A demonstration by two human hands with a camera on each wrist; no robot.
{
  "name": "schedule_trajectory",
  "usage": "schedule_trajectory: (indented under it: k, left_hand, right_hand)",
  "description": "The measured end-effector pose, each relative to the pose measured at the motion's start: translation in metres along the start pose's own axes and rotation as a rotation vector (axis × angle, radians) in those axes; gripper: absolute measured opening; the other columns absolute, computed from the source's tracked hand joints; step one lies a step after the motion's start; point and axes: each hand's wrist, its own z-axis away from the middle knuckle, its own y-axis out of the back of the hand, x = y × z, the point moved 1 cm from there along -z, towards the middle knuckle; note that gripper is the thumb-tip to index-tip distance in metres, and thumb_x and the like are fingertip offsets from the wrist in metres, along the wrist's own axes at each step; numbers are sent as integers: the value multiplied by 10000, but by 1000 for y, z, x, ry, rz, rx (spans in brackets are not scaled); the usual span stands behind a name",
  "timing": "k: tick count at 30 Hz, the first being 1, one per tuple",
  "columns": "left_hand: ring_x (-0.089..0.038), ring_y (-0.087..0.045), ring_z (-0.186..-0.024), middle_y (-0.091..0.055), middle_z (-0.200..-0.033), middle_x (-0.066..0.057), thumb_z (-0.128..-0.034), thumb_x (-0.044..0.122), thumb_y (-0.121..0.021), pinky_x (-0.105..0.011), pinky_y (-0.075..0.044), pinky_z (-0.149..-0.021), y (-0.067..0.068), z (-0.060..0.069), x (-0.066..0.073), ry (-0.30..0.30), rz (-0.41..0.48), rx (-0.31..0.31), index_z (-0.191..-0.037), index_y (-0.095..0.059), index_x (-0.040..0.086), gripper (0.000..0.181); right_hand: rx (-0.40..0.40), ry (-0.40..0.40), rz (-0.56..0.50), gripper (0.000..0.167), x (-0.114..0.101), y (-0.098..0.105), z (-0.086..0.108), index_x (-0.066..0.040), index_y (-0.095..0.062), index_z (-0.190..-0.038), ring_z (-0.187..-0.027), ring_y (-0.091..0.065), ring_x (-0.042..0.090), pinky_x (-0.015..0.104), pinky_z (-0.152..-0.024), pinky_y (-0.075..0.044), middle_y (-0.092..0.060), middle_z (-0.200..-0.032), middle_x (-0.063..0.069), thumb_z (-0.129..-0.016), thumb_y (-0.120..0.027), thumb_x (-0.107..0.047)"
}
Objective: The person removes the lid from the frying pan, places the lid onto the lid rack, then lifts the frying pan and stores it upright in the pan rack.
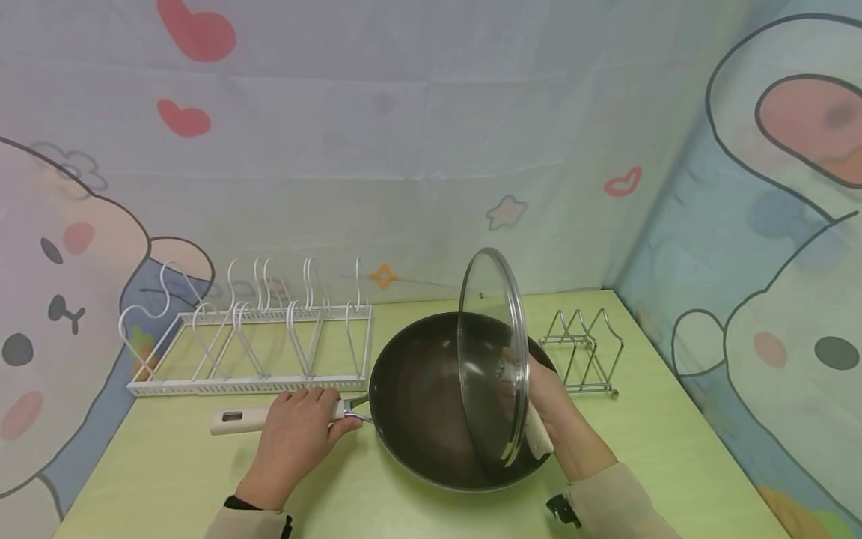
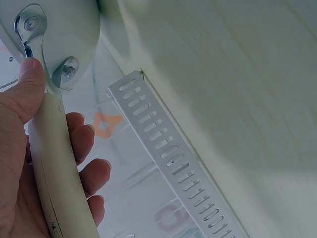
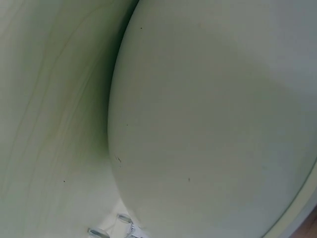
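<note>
A wok [image 1: 424,397] with a dark inside and a pale outside [image 3: 208,119] sits on the table. My left hand [image 1: 299,438] grips its long cream handle [image 1: 239,421]; the left wrist view shows the fingers curled round that handle [image 2: 59,163] and the thumb near the metal joint. Over the wok's right half, a clear glass lid [image 1: 488,359] with a metal rim stands nearly upright. My right hand [image 1: 552,408] holds the lid from its right side by the cream handle [image 1: 537,434]. That grip is partly seen through the glass.
A white dish rack [image 1: 249,385] with several curved dividers stands to the left, behind the wok handle. On the right, behind my right hand, is a small metal wire rack [image 1: 595,388]. The pale green table [image 1: 673,464] meets a printed cloth backdrop [image 1: 417,150].
</note>
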Motion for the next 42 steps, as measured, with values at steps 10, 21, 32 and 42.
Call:
schedule_trajectory:
  k: [10,21,32,42]
  left_hand:
    - [-268,-651,-749,-648,-773,-17,-864,602,-791,-435,-509,-705,2,0,0,6,1,-17,-876,-625,144,486]
    - [-269,-651,-755,-656,-784,-15,-866,599,-793,-433,-516,-713,2,0,0,7,3,-28,-900,-639,135,490]
    - [-271,-657,-761,-653,-782,-19,-869,603,-787,-433,-515,-721,2,0,0,9,10,-31,-894,-634,142,486]
    - [-268,-647,-741,-637,-760,-17,-862,596,-794,-431,-509,-705,2,0,0,0,4,-17,-867,-613,146,484]
  right_hand:
    - [-66,-15,24,366,3,2,-1,-147,-404,-850,-390,-393,39,203,-389,-334,-443,-498,-120,-1130,-412,-381]
    - [-357,9,-175,411,5,9,-1,-181,-514,-849,-408,-479,8,169,-377,-405,-552,-547,-128,-1159,-305,-352]
    - [-276,-68,-224,433,5,8,-3,-191,-498,-852,-377,-443,9,179,-352,-376,-488,-535,-130,-1157,-292,-419]
    - [-434,-76,-277,512,5,15,-5,-206,-514,-836,-413,-423,-3,167,-392,-404,-475,-561,-135,-1145,-172,-429]
